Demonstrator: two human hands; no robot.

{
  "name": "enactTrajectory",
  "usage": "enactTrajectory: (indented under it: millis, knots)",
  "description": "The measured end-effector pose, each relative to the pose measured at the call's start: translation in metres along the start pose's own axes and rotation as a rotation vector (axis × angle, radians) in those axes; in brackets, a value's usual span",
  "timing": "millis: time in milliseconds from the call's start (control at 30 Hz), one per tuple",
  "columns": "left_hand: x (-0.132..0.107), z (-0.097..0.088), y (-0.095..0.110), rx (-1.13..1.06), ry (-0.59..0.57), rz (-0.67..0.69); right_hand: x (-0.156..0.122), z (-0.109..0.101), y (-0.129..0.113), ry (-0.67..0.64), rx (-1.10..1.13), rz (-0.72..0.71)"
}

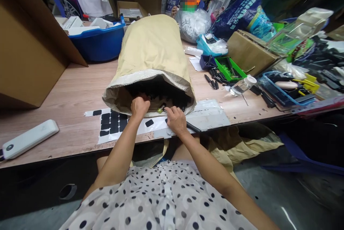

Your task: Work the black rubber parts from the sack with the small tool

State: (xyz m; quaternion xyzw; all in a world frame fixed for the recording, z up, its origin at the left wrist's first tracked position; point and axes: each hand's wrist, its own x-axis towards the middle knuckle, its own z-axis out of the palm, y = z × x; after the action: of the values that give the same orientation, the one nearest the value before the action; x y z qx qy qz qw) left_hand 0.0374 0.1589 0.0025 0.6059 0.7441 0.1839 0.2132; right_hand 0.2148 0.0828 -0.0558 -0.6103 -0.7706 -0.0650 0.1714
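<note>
A large tan paper sack [152,48] lies on its side on the wooden table [75,93], its open mouth toward me and full of black parts [158,92]. My left hand [139,107] reaches into the mouth with fingers curled, and what they hold is hidden. My right hand [176,119] is closed around a thin black tool [194,127] whose tip touches a small yellow-green piece [161,109] at the sack's rim. Under both hands lies a white sheet with several black rounded pads [114,123].
A white power bank [28,139] lies at the near left. A big cardboard box [29,43] and a blue tub [98,41] stand at the left. To the right are a green tray [229,68], a clear bottle [243,85], a blue tray [279,92] and black parts. Other people sit beyond.
</note>
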Motion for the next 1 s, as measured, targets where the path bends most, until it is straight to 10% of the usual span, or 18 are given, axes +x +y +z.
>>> enactTrajectory:
  millis: [300,467,667,1000]
  knots:
    - [0.037,0.016,0.003,0.139,-0.084,-0.046,0.002,-0.002,-0.003,0.002,0.011,0.010]
    - [0.000,0.004,-0.028,0.066,0.033,0.057,0.002,-0.002,-0.003,-0.002,0.017,0.026]
    - [-0.059,0.009,-0.046,-0.115,-0.066,0.527,0.001,-0.002,-0.002,0.004,0.017,0.024]
    - [-0.063,0.032,-0.053,-0.204,-0.118,0.576,0.002,-0.007,0.004,0.011,0.079,0.037]
